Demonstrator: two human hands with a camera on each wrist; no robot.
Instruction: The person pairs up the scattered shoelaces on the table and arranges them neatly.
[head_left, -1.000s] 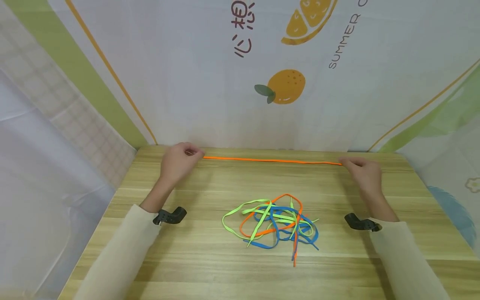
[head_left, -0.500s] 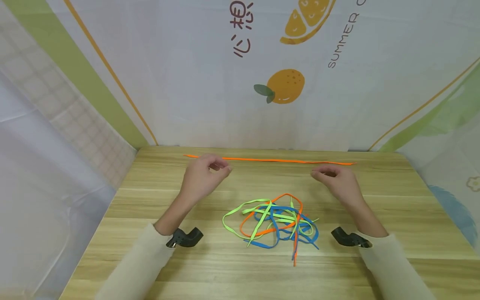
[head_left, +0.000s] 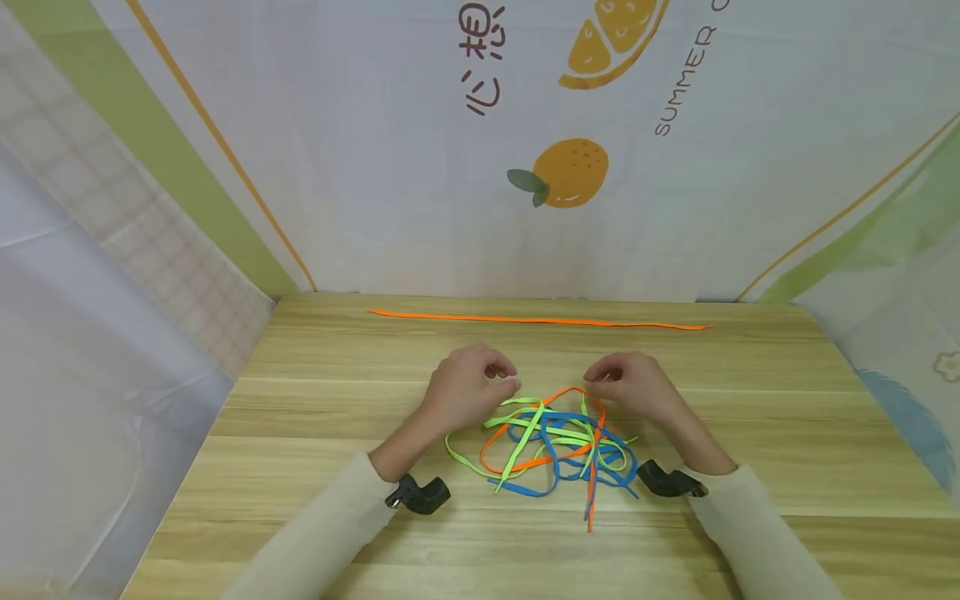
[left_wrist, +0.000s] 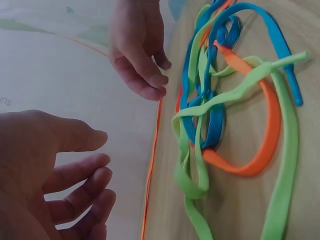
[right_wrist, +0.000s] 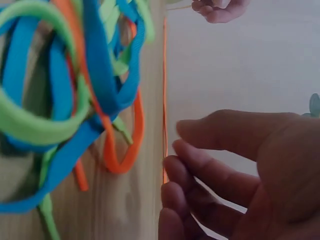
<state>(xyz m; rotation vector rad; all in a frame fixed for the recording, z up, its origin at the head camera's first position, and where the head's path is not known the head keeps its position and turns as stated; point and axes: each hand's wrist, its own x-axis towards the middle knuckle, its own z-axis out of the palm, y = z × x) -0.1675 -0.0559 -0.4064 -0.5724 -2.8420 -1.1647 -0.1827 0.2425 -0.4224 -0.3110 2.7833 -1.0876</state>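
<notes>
A tangled pile of flat shoelaces in blue, lime green and orange lies mid-table. Over its upper left edge hovers my left hand, fingers loosely bent and holding nothing; in the left wrist view its thumb and fingers stand apart. At the pile's upper right is my right hand, likewise holding nothing, its thumb near but apart from the fingers. Beyond both hands a single orange shoelace lies stretched nearly straight along the table's far side.
The wooden table ends at the back against a white curtain printed with oranges and lettering. More hanging cloth borders the left side. A black wrist camera sits on each forearm.
Both hands have let go of the orange shoelace's ends, leaving it straight at the back. They have moved inward and nearer, to the tangled pile, which looks unchanged.
</notes>
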